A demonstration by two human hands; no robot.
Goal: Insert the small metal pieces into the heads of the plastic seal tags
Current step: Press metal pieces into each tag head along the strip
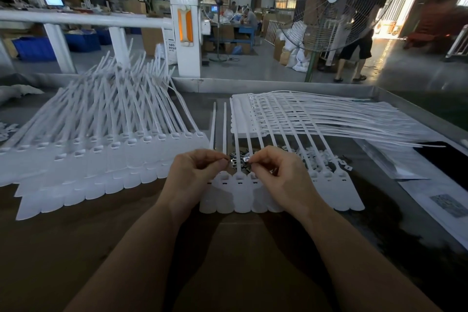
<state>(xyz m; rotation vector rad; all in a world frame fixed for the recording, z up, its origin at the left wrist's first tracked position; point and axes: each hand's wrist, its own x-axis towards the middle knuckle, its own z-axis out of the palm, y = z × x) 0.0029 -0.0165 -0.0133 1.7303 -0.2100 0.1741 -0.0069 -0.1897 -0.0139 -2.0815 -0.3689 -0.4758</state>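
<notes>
A joined strip of white plastic seal tags (240, 192) lies in front of me, heads toward a small heap of metal pieces (241, 156). My left hand (195, 172) pinches a small metal piece (229, 159) at its fingertips, just above the strip's left heads. My right hand (276, 172) pinches another shiny metal piece (246, 159) between thumb and forefinger, above the middle heads. Both hands partly hide the tag heads below them.
A large fanned stack of tag strips (101, 134) covers the left of the table. Another stack (316, 119) lies at the back right, tails pointing right. White plastic bits (316, 157) lie beside the metal heap. A metal rim (410, 106) borders the table. A fan and a person stand beyond.
</notes>
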